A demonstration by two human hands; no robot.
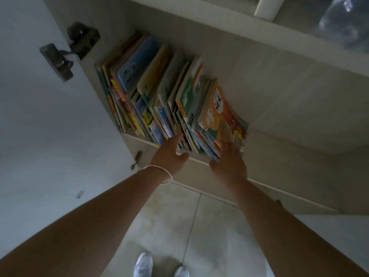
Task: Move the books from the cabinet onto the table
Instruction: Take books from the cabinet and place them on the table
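A row of several thin colourful books [159,92] leans to the right on a shelf inside the pale cabinet [279,92]. The rightmost book has an orange cover [223,114]. My left hand [169,154], with a white bracelet on the wrist, reaches to the spines in the middle of the row, fingers apart and touching them. My right hand [229,162] lies against the lower edges of the rightmost books, fingers spread over them. Neither hand has closed round a book. The table is out of view.
The open cabinet door [40,116] with its dark hinge [79,43] stands at my left. A shelf above holds clear plastic [343,23]. Below is a tiled floor [199,226] and my white shoes [143,264].
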